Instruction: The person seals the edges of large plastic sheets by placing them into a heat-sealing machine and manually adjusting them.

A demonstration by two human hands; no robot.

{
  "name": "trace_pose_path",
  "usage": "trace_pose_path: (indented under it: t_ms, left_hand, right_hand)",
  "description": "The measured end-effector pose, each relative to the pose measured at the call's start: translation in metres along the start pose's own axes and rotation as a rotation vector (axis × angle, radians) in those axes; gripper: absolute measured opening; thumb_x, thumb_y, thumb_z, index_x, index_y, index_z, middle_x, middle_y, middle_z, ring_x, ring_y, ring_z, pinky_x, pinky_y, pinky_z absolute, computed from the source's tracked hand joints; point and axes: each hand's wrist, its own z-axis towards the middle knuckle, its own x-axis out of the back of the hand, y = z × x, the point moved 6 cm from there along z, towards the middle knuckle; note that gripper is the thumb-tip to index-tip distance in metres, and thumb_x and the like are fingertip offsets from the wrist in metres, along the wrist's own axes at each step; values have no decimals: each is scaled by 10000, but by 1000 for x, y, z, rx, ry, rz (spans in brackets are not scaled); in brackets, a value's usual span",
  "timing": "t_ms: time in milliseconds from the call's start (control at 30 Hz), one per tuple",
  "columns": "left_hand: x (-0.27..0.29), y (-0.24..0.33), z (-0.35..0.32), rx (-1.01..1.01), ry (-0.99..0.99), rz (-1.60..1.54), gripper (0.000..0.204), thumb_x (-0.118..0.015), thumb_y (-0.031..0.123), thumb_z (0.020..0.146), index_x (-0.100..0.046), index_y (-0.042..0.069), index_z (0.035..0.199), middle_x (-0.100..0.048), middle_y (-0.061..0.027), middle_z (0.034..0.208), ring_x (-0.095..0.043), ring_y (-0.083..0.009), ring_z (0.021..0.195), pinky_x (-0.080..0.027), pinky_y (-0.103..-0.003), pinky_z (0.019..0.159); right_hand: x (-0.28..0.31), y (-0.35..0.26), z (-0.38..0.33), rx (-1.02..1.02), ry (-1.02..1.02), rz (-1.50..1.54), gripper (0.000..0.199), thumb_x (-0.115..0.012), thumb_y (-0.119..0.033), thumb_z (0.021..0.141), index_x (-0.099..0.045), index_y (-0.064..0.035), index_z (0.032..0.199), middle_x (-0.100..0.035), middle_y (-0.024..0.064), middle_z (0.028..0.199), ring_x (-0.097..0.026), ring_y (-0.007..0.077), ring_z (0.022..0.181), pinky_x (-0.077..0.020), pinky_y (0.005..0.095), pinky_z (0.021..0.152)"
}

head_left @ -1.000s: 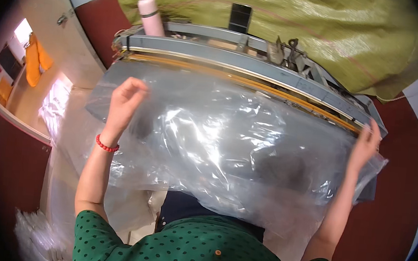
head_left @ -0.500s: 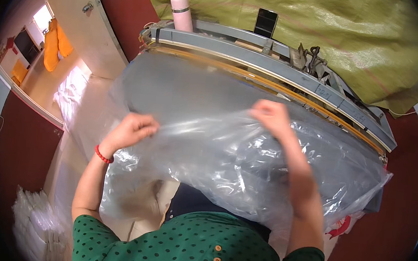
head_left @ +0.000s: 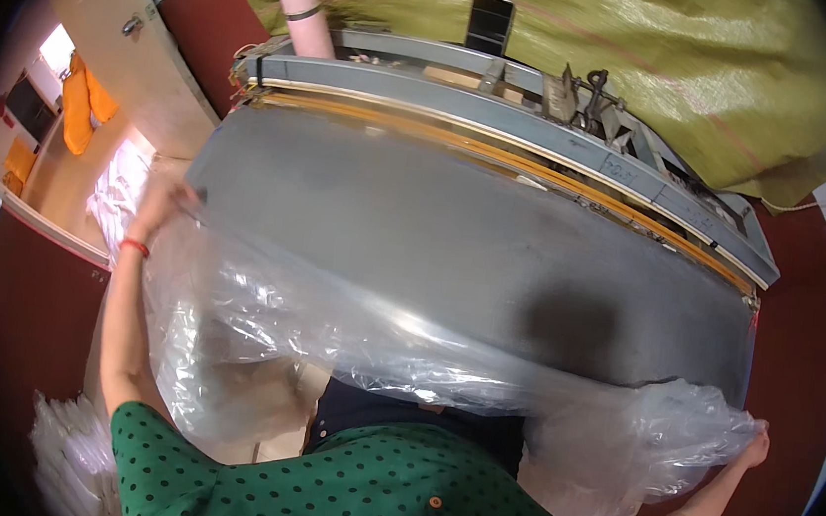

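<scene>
Clear film (head_left: 441, 375), capped pink flask (head_left: 309, 27) beyond

**Clear plastic sheet (head_left: 404, 352) drapes the near edge of the table (head_left: 388, 206)**

Your left hand (head_left: 170, 201) pinches the sheet beside the table's left end; your right hand (head_left: 758, 446) grips a bunched corner at the right. Along the far side runs a grey metal frame (head_left: 370, 83), with a pink bottle (head_left: 306, 21) at its left and a dark phone (head_left: 490, 25) farther right.
</scene>
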Motion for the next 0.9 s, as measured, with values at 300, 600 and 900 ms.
trace_pose_path:
  t_ms: [300, 600, 900]
  left_hand:
    - [-13, 46, 140, -61, 615, -158, 435, -638, 197, 856, -497, -31, 1198, -579, -130, 1027, -546, -192, 964, -433, -302, 860]
    - [-51, -27, 175, 79, 356, 368, 533, -430, 378, 952, -465, -37, 1285, -454, -210, 1340, -417, -313, 1257, -304, -341, 1055]
    - [-235, 362, -7, -280, -457, -868, 272, -548, 241, 910, -610, 16, 1050, -632, -93, 973, -597, -169, 882, -473, -292, 759]
  right_hand:
    - [-122, -73, -62, 43, 56, -637, 619, -610, -599, 705, -681, 5, 819, -667, 182, 812, -594, 313, 740, -454, 395, 741]
    - [-149, -78, -88, 7, 285, -1133, 256, -519, -334, 847, -662, -159, 969, -666, 131, 974, -638, 339, 925, -520, 456, 743]
    - [-171, -84, -79, 59, 142, -1140, 278, -394, -199, 900, -564, -18, 1026, -659, 190, 978, -643, 344, 925, -518, 448, 765]
